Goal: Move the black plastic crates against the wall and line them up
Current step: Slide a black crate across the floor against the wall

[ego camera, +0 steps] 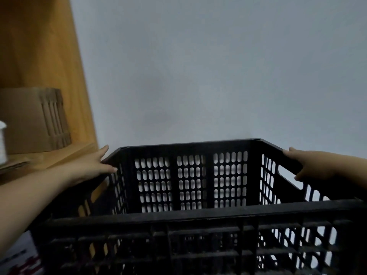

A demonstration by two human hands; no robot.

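Observation:
A black plastic crate (pixel 190 213) with slotted walls fills the lower middle of the head view, its open top towards me and its far wall close to the pale grey wall (pixel 208 76). My left hand (pixel 93 165) grips the crate's left rim near the far corner. My right hand (pixel 309 165) holds the right rim above a handle slot, fingers curled over the edge. The crate's bottom and the floor under it are hidden.
A wooden cabinet side (pixel 39 46) and its ledge (pixel 65 155) stand at the left, close to the crate's left wall. On the ledge sit a cardboard box (pixel 31 120) and a white container (pixel 2 143). A patterned floor patch (pixel 21 262) shows at the lower left.

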